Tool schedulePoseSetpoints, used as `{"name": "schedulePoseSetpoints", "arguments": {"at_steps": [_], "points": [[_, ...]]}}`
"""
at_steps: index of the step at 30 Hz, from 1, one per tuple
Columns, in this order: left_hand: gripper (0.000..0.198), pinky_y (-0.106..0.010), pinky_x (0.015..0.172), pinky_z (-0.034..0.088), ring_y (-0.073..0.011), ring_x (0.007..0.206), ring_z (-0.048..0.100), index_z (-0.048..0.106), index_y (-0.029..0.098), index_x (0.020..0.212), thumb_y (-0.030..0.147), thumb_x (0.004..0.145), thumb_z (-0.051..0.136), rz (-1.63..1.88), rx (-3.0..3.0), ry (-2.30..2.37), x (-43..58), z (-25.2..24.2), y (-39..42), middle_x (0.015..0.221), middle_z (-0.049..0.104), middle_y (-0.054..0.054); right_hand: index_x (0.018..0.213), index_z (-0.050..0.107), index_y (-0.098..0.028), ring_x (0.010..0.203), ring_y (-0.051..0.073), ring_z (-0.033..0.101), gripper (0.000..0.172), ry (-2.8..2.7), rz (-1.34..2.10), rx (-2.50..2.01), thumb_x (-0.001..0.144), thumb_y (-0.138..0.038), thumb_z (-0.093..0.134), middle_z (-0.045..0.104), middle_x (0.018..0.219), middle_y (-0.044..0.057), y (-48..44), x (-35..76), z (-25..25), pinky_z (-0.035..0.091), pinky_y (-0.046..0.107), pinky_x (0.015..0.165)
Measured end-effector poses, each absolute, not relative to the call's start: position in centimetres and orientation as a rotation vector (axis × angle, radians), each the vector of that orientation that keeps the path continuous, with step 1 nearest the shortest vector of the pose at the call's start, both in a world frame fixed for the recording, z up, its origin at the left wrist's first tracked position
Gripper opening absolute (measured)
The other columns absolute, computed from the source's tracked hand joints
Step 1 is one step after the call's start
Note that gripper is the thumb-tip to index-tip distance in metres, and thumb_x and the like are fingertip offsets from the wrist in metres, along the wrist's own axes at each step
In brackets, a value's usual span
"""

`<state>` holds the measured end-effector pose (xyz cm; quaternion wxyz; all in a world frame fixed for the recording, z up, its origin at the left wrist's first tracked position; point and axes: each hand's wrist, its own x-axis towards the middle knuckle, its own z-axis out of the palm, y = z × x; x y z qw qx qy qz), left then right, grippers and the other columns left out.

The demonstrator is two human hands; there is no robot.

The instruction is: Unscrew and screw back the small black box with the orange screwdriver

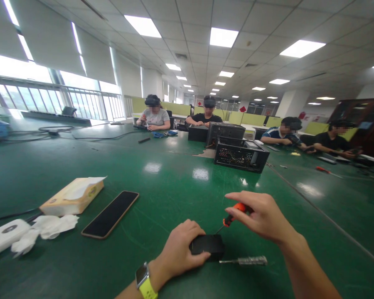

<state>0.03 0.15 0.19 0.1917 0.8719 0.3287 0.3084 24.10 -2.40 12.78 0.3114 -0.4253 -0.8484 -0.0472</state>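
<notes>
My left hand [183,249] grips a small black box [208,246] and steadies it on the green table, thumb at the near side and fingers over the far side. In my right hand [263,214] is an orange and black screwdriver [233,212], tilted, its shaft pointing down to the far right edge of the box. Its thumb lies against the handle while the index finger is stretched out above. Whether the tip touches a screw is too small to tell. A second screwdriver with a clear handle [252,260] lies just right of the box.
Left of my hands are a phone [110,214], a tissue pack [75,195], crumpled tissues [51,226] and a white device [6,236]. Black computer cases [241,155] stand farther back on the green table [162,191]. Several people sit working across and to the right.
</notes>
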Motion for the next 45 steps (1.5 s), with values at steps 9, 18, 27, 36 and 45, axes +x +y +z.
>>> {"name": "schedulePoseSetpoints", "arguments": {"at_steps": [9, 18, 27, 36, 45], "points": [[0.03, -0.034, 0.077, 0.047, -0.0248, 0.087, 0.057, 0.068, 0.02, 0.097, 0.026, 0.069, 0.078, 0.879, 2.448, 0.914, 0.1, 0.0, 0.3, 0.092, 0.065, -0.004, 0.081, 0.072, -0.018, 0.061, 0.014, 0.063, 0.02, -2.157, -0.113, -1.135, 0.09, -0.034, 0.064, 0.07, 0.07, 0.001, -2.7, 23.9, 13.1, 0.043, 0.025, 0.06], [0.031, -0.033, 0.076, 0.046, -0.0244, 0.086, 0.057, 0.068, 0.019, 0.097, 0.027, 0.069, 0.079, 0.883, 2.47, 0.892, 0.0, 0.2, 0.2, 0.092, 0.066, -0.004, 0.078, 0.071, -0.016, 0.056, 0.011, 0.06, 0.015, -2.059, -0.082, -0.965, 0.089, -0.023, 0.064, 0.067, 0.064, 0.0, -2.9, 21.5, 12.2, 0.041, 0.022, 0.056], [0.031, -0.033, 0.075, 0.047, -0.0244, 0.084, 0.058, 0.068, 0.02, 0.096, 0.029, 0.069, 0.079, 0.856, 2.493, 0.913, 0.0, 0.5, 0.2, 0.092, 0.067, -0.004, 0.08, 0.071, -0.017, 0.057, 0.012, 0.061, 0.016, -2.088, -0.053, -0.962, 0.091, -0.025, 0.062, 0.068, 0.065, 0.0, -2.6, 21.0, 11.8, 0.042, 0.023, 0.056], [0.031, -0.033, 0.076, 0.047, -0.0245, 0.085, 0.058, 0.068, 0.019, 0.096, 0.028, 0.069, 0.079, 0.856, 2.502, 0.913, 0.0, 0.5, 0.1, 0.093, 0.067, -0.005, 0.081, 0.071, -0.017, 0.056, 0.013, 0.06, 0.018, -2.105, -0.074, -0.975, 0.092, -0.027, 0.06, 0.067, 0.065, 0.001, -2.5, 21.4, 11.9, 0.042, 0.024, 0.056], [0.029, -0.033, 0.075, 0.047, -0.0245, 0.085, 0.058, 0.067, 0.02, 0.095, 0.031, 0.07, 0.079, 0.865, 2.516, 0.907, 0.0, 0.2, 0.3, 0.092, 0.067, -0.004, 0.106, 0.068, -0.017, 0.073, 0.015, 0.065, 0.018, -2.242, 0.097, -0.878, 0.093, -0.025, 0.06, 0.071, 0.085, 0.004, -3.3, 21.5, 12.7, 0.049, 0.025, 0.067]]}}
